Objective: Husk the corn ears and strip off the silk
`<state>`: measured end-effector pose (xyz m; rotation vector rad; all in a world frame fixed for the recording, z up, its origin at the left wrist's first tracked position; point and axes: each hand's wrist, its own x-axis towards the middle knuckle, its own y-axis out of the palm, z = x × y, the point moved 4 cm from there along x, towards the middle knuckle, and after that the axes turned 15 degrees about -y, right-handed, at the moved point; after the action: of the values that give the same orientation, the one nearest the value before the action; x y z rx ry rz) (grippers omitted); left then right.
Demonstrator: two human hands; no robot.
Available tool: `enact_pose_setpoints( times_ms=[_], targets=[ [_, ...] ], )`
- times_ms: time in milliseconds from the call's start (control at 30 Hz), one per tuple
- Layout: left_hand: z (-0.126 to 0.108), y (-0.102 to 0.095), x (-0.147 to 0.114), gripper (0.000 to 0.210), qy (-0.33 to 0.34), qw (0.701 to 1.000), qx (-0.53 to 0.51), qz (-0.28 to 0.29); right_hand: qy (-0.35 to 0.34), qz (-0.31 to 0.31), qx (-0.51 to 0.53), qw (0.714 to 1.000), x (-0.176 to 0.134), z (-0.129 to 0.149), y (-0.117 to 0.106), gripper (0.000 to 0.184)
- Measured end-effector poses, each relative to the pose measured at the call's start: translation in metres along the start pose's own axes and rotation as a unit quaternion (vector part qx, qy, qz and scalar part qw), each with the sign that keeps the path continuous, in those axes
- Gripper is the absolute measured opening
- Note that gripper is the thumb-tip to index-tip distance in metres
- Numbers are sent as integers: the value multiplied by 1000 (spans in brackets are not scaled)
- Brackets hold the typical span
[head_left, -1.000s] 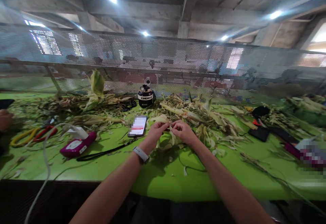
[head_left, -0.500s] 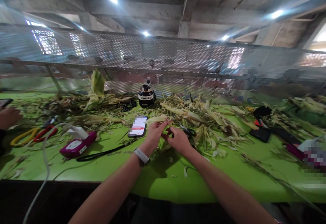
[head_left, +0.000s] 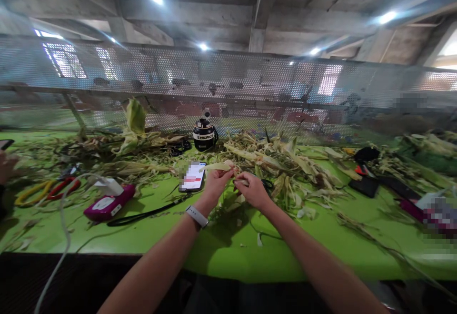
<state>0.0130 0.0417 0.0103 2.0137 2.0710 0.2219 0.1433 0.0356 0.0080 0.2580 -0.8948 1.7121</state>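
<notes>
My left hand (head_left: 214, 184), with a watch on a pale strap (head_left: 197, 217) at its wrist, pinches a pale strip of corn husk (head_left: 217, 167) that sticks out leftward past the fingers. Close on its right, my right hand (head_left: 254, 191) has thumb and fingers pressed together near the husk's right end. What those fingertips grip is too small to make out. Just left of my left hand lies a lit phone (head_left: 193, 177) on a black strap. Dry corn husks (head_left: 278, 159) are heaped behind both hands on the green table (head_left: 217, 257).
A black jug (head_left: 204, 135) stands at the back before a perforated metal screen (head_left: 228, 80). To the left are a purple power block (head_left: 109, 203) with a white cable, red-handled scissors (head_left: 64, 187) and a yellow-handled pair (head_left: 34, 194). Another person's hand (head_left: 7, 164) shows at the far left.
My right hand's fingers have closed together from a looser curl and lifted slightly. My left hand keeps the husk in nearly the same place. The other person's hand has moved left.
</notes>
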Motion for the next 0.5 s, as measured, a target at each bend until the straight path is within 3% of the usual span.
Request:
enact_pose_setpoints(
  times_ms=[100,267,367,500],
  targets=[
    [-1,0,0,36,-6,1000,12,17,-57,-3,-38,998,3,6,-8,16],
    [-4,2,0,41,-28,997,18,72,-123,-72,-82,986,5,14,-18,16],
    [-5,4,-2,42,-47,994,17,100,-102,-99,-53,988,6,12,-22,13],
    [-7,7,-4,42,-70,988,30,138,-10,-103,23,994,7,2,-23,13]
  ],
)
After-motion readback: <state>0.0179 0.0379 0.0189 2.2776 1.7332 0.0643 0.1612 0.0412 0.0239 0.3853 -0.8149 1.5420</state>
